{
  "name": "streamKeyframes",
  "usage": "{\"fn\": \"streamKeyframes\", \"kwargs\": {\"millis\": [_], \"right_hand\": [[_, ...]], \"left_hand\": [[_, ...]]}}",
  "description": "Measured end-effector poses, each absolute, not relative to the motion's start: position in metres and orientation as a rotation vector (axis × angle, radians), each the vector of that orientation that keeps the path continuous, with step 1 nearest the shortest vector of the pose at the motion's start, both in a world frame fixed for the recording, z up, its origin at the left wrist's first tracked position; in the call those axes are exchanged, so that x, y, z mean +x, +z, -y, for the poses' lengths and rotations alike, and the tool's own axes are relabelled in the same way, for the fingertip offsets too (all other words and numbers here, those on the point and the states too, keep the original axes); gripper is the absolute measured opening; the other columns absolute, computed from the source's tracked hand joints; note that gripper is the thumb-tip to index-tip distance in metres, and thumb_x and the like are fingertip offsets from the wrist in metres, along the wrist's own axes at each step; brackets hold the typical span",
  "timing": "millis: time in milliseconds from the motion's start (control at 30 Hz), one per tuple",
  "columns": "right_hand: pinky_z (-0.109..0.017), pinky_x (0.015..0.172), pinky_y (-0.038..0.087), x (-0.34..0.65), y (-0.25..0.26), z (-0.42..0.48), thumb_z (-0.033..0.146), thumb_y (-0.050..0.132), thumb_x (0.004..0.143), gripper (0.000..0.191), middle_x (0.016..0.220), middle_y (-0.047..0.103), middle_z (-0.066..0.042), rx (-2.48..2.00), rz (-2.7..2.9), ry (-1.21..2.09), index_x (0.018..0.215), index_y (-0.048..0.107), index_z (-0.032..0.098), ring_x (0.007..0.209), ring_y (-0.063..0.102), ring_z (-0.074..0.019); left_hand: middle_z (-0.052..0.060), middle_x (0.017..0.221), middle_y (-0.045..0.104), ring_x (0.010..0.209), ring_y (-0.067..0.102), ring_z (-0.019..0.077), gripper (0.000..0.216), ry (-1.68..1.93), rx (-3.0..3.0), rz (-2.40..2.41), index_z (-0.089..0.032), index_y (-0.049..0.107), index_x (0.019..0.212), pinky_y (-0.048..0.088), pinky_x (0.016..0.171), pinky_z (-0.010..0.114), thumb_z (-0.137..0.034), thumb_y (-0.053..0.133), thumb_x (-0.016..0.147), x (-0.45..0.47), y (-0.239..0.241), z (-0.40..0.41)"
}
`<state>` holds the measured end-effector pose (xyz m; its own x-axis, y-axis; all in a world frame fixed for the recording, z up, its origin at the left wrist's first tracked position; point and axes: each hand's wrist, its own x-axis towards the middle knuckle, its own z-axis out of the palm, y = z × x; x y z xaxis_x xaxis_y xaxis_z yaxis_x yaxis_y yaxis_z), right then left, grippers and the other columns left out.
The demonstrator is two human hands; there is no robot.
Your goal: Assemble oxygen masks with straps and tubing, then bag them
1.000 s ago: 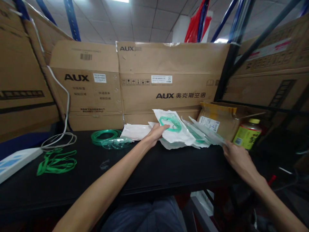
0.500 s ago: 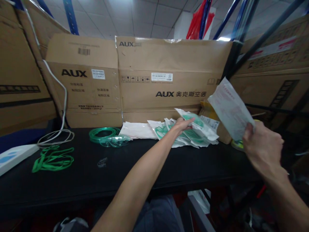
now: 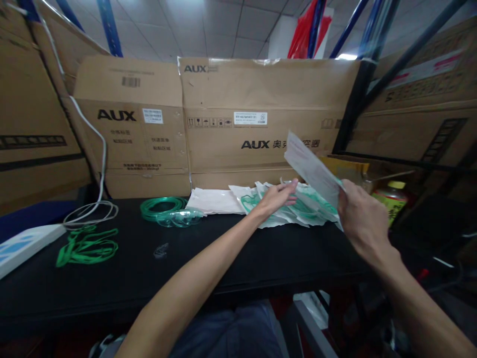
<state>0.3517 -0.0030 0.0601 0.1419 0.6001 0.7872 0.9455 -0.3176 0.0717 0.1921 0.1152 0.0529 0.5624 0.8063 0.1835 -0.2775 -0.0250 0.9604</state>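
Observation:
My right hand (image 3: 361, 214) grips one end of a white paper-and-plastic pouch (image 3: 313, 171), tilted in the air above the table. A bit of green shows at its lower edge. Fingers stretched out, my left hand (image 3: 278, 198) reaches over a spread of similar pouches (image 3: 316, 214) with green tubing inside; nothing shows in its grasp. Left of these lies a flat white pouch (image 3: 212, 201). Farther left are a coil of green tubing (image 3: 160, 204) and a clear green plastic piece (image 3: 184, 217). A tangle of green elastic bands (image 3: 89, 248) lies nearer me.
Cardboard boxes (image 3: 231, 149) wall off the back of the black table (image 3: 208, 248). On the left lie a white power strip (image 3: 26, 246) and its cable. A small clear bundle (image 3: 160, 251) lies mid-table. A yellow-capped bottle (image 3: 393, 199) stands at right, beside a dark rack post (image 3: 354, 109).
My right hand has moved left with its pouch, toward the pile. The pouch my left hand was lifting is no longer raised; that hand is now open over the pile.

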Motion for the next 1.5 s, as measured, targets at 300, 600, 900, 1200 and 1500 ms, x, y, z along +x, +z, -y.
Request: {"fn": "streamKeyframes", "kwargs": {"millis": [300,600,900,1200,1500], "right_hand": [[-0.045,0.096,0.052,0.307,0.015,-0.025,0.019,0.046,0.097,0.052,0.136,0.061,-0.017,-1.523,2.006,-0.754,0.149,0.040,0.019,0.122,0.061,-0.0312],[-0.039,0.087,0.057,0.341,0.035,0.002,0.034,0.054,0.099,0.026,0.100,0.078,-0.011,-1.197,1.624,-0.676,0.099,0.074,0.017,0.092,0.074,-0.0265],[-0.040,0.076,0.060,0.344,0.019,-0.030,0.035,0.044,0.102,0.036,0.098,0.075,-0.015,-1.236,1.836,-0.753,0.100,0.073,0.014,0.085,0.074,-0.0273],[-0.038,0.078,0.058,0.326,0.007,-0.025,0.028,0.040,0.104,0.034,0.107,0.071,-0.015,-1.235,1.969,-0.761,0.108,0.071,0.015,0.091,0.072,-0.0277],[-0.033,0.077,0.055,0.296,-0.001,-0.040,0.028,0.036,0.105,0.037,0.098,0.073,-0.014,-1.168,1.971,-0.721,0.099,0.071,0.016,0.086,0.071,-0.0237]], "left_hand": [[0.010,0.099,0.071,0.078,0.067,0.0163,0.008,1.057,1.043,-0.558,-0.014,0.065,0.095,0.058,0.085,0.035,-0.014,0.057,0.093,0.174,0.040,-0.114],[0.004,0.083,0.066,0.070,0.064,0.0108,0.014,1.111,0.863,-0.522,-0.009,0.062,0.088,0.058,0.070,0.024,-0.012,0.053,0.099,0.142,0.038,-0.128],[0.011,0.086,0.070,0.067,0.066,0.0104,0.026,1.024,0.976,-0.555,-0.008,0.064,0.087,0.056,0.073,0.020,-0.020,0.048,0.103,0.132,0.034,-0.123],[0.007,0.075,0.067,0.055,0.064,0.0133,0.047,0.903,1.206,-0.747,-0.012,0.064,0.088,0.058,0.071,0.029,-0.057,0.055,0.095,0.129,0.025,-0.102],[0.005,0.068,0.064,0.051,0.057,0.0086,0.056,0.858,1.265,-0.752,-0.012,0.061,0.076,0.052,0.062,0.020,-0.056,0.038,0.101,0.122,0.033,-0.101]]}}
